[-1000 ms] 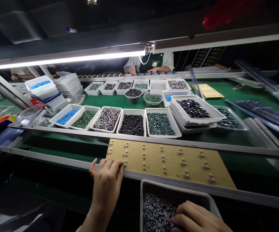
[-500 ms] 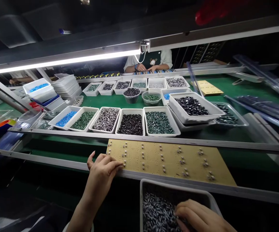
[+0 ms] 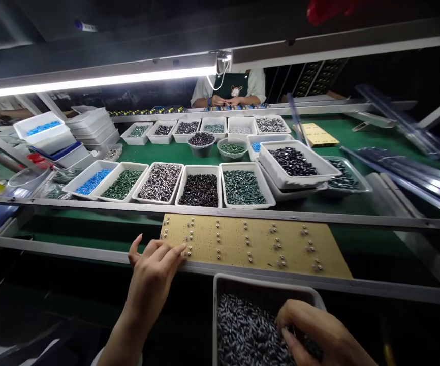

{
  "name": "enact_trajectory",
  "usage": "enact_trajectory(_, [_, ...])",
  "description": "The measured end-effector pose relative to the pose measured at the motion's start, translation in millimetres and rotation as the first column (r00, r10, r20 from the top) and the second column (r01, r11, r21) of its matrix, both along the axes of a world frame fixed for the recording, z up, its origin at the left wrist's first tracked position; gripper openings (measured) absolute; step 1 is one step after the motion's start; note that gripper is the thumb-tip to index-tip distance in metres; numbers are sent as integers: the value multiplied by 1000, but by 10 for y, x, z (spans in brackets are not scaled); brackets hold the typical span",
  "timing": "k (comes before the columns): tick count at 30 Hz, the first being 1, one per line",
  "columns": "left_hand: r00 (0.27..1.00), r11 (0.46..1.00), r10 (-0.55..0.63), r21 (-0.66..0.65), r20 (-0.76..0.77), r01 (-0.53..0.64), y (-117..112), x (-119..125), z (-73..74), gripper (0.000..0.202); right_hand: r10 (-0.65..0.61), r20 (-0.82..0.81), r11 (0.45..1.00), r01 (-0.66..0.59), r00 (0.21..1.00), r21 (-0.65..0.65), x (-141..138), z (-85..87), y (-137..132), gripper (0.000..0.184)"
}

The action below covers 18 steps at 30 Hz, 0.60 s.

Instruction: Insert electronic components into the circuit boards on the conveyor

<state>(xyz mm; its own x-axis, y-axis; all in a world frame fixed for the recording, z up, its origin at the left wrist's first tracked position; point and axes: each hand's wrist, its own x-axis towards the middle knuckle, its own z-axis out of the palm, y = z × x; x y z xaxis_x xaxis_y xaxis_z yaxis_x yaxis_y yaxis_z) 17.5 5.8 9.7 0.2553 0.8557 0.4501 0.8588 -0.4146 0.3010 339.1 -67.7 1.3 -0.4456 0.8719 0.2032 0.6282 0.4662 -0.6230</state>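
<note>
A tan circuit board (image 3: pixel 235 243) lies across the two rails of the frame, with rows of small silvery parts standing on it. My left hand (image 3: pixel 155 264) is at its near left corner, thumb and forefinger close together beside a pair of parts, the little finger raised. What those fingertips hold, if anything, is too small to see. Below the board, a white bin (image 3: pixel 215 305) is heaped with small dark grey components (image 3: pixel 243 325). My right hand (image 3: pixel 315 330) reaches into this heap with thumb and fingers curled together; its fingertips are partly hidden among the components.
Several white trays of small parts, among them a tray of green parts (image 3: pixel 245 187) and a tray of black parts (image 3: pixel 199 190), stand behind the far rail (image 3: pixel 128 207). A lamp tube (image 3: pixel 101 81) hangs above. A co-worker (image 3: pixel 229 91) sits opposite.
The whole view has shifted slightly, so the board and trays appear farther left and higher. My left hand stays at the board's corner. In the bin, my right hand's fingers have turned and curled.
</note>
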Motion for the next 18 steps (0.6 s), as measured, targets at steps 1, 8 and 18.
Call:
enact_trajectory(1, [1000,999,-5,33,9,5,-40,66,-5,25,-16,-27,999,15,999,-47,8,17,17,15])
enact_trajectory(8, [842,826,-539,208,16,524,-417,1044,-385,16,-268,-247,951,215,931,-222,-3,36,157,14])
enact_trajectory(18, [793,795,-607,53,58,604,-406,1014,-548,19,-427,-447,819,127,786,-559,-175,105,336,24])
